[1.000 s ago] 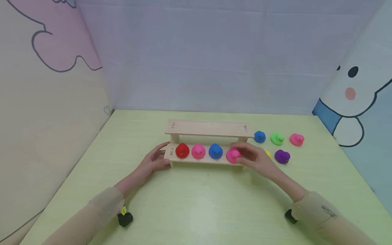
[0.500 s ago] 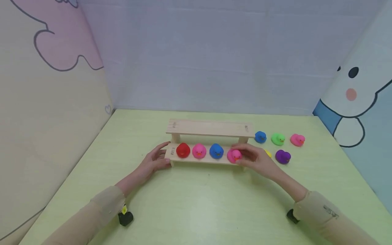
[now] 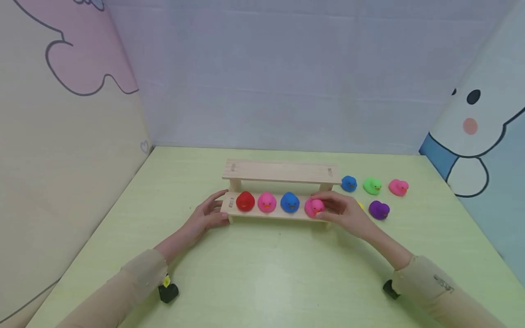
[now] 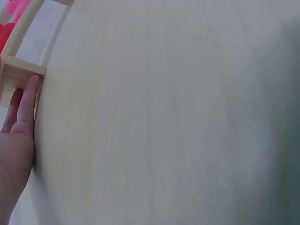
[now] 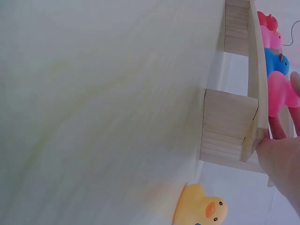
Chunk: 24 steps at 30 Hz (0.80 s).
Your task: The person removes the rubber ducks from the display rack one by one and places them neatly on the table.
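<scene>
A two-tier wooden shelf (image 3: 283,171) stands on the table. Along its lower tier sit a red rubber duck (image 3: 245,201), a pink rubber duck (image 3: 267,202) and a blue rubber duck (image 3: 290,202). My right hand (image 3: 346,213) holds another pink rubber duck (image 3: 314,207) at the tier's right end, thumb in front and fingers behind. That duck (image 5: 277,93) appears on the tier in the right wrist view too, partly covered by fingers. With thumb at the front edge and fingers at the back, my left hand (image 3: 203,215) holds the shelf's left end. The upper tier bears no duck.
Right of the shelf lie loose ducks: blue (image 3: 349,183), green (image 3: 372,186), pink (image 3: 398,187) and purple (image 3: 379,210). A yellow duck (image 5: 199,206) is mostly hidden behind my right hand in the head view. A fabric backdrop (image 3: 262,82) rises behind the table.
The head view has shifted slightly. Held between my right fingers, the pink duck has moved a touch to the right. My left hand stays at the shelf's left end.
</scene>
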Motion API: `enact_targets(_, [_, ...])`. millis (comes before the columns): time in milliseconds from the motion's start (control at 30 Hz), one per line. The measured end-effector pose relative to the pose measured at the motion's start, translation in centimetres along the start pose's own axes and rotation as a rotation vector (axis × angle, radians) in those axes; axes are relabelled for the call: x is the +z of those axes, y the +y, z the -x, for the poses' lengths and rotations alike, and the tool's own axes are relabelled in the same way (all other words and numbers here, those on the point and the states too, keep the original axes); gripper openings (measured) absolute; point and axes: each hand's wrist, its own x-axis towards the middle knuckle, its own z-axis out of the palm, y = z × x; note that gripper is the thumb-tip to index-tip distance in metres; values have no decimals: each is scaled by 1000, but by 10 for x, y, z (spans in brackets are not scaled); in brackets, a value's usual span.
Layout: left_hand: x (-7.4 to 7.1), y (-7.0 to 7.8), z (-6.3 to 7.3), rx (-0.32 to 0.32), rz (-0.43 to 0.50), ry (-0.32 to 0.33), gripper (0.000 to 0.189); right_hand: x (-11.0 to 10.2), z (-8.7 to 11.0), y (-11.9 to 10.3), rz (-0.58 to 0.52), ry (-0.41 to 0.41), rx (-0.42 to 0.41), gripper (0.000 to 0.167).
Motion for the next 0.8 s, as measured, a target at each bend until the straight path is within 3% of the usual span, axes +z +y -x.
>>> enact_targets(267, [0,2,2,-7,-29,11,70,-2,-1,-1,-7,-38,12,41])
enact_targets(800, [1,4,2,-29,-21,16,70,-3,-1,-1,-5,-37,6,43])
